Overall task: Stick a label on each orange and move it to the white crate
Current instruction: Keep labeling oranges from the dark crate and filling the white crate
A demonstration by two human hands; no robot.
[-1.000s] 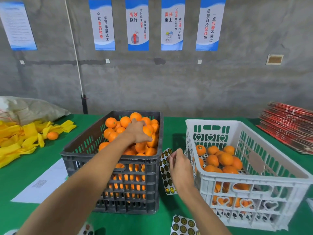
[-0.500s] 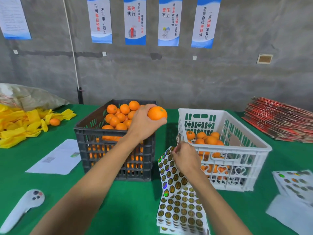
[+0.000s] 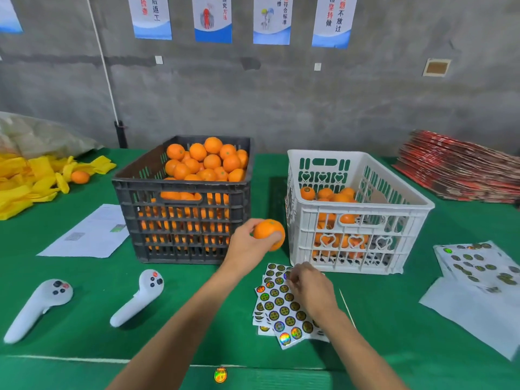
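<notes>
Between the two crates, near the front edge of the counter [image 3: 394, 319], the left hand [image 3: 247, 246] holds one orange [image 3: 268, 233] up off the green cloth, its fingers [image 3: 277, 236] curled round the fruit and the thumb over the top, just beside the near corner of the white crate [image 3: 363, 266]. Below it the right hand [image 3: 309, 288] rests on the fanned label sheets [image 3: 281, 308], fingertips bent down onto the far end of the top sheet; whether a label is already pinched off cannot be told, since the hand covers that spot. The likeliest slip, to my eye, is at the peel: the sheets lie loose and overlapping, with nothing pinning them, so a tug on one label could drag the whole sheet up or shuffle the stack instead of freeing a sticker. A label lifted carelessly might also fold on itself or cling to the fingertip, then sit creased on the curved, dimpled skin and come away later. One sticker [image 3: 220, 374] lies by itself at the very front edge. The one-handed hold on the orange looks secure, yet pressing a label against it could roll it out of the palm toward the black crate [image 3: 183, 220] of oranges, where it would be lost among the others.
</notes>
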